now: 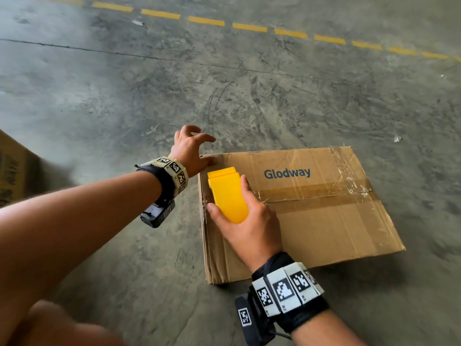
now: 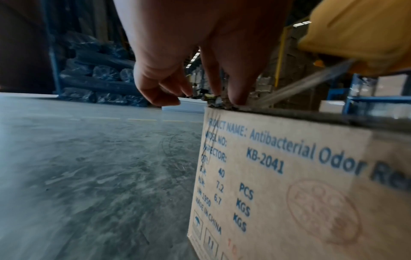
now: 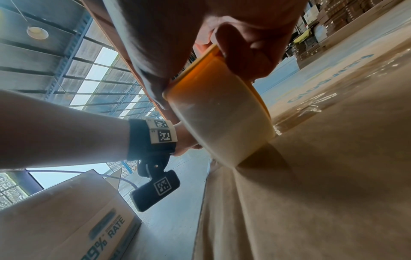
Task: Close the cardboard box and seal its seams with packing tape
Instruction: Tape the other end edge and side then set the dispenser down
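Our right hand [image 1: 245, 221] wraps its fingers around the yellow tape dispenser [image 1: 228, 193], its roll of packing tape [image 3: 222, 121] resting on the closed cardboard box [image 1: 311, 221] near the 9 o'clock edge. Our left hand [image 1: 190, 149] pins the box's 10 o'clock corner with its thumb, fingers spread loosely. We see the box lying on the concrete floor [image 1: 124, 96], center seam already taped.

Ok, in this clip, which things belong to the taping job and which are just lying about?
In use:
- cardboard box, flaps closed
- yellow tape dispenser, gripped by right hand
- left hand, thumb pressing the box's far left corner

Lying about:
- second carton, left of the box
- yellow dashed floor line
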